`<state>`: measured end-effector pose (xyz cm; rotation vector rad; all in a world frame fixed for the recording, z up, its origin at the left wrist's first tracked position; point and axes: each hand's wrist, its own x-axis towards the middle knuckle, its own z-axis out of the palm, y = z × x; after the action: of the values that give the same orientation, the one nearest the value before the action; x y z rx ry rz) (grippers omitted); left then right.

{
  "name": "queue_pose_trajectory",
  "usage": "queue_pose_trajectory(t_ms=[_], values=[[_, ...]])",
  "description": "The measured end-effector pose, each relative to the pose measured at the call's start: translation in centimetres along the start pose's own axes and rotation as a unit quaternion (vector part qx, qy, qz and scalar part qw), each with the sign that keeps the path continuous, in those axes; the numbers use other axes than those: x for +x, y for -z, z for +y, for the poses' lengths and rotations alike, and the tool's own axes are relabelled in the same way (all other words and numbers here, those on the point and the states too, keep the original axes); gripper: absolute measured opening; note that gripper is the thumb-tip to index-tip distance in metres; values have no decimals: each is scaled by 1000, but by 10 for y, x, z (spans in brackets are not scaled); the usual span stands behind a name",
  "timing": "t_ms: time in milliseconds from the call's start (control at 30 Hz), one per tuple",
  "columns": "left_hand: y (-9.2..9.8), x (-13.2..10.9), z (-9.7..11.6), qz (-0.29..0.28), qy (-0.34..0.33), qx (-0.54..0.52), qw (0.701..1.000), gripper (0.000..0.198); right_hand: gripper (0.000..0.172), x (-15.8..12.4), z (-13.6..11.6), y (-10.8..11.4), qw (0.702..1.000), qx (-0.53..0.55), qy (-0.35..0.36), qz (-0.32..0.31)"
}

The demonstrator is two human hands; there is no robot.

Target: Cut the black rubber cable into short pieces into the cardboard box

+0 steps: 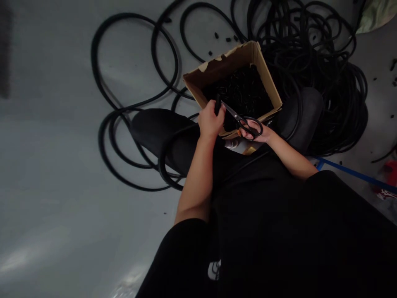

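Black rubber tubing (218, 104) projects from the closed left hand (211, 125) above a cardboard box (223, 66) of cut pieces (238, 93). The right hand (259, 133) grips black-handled scissors (249, 126) through the finger loops, blade tips just beside the tubing.

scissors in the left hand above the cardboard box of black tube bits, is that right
Not quite: the head view shows the scissors in the right hand, not the left. The left hand holds a black tube. The rest stands: they are above the cardboard box of black tube bits.
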<state>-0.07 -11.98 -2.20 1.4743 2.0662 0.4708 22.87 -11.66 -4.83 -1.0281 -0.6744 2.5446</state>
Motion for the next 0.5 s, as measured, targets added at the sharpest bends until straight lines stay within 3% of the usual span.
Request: queue_pose_trajectory(t_ms=[100, 233, 500], values=[[-1, 3, -2, 25, -59, -123, 990, 60, 52, -2, -3, -2, 1000, -1, 10, 24], [2, 8, -2, -49, -117, -257, 958, 71, 54, -1, -2, -1, 1000, -10, 11, 18], [-1, 11, -10, -136, -136, -231, 954, 56, 64, 1, 8, 9, 985, -90, -60, -138]])
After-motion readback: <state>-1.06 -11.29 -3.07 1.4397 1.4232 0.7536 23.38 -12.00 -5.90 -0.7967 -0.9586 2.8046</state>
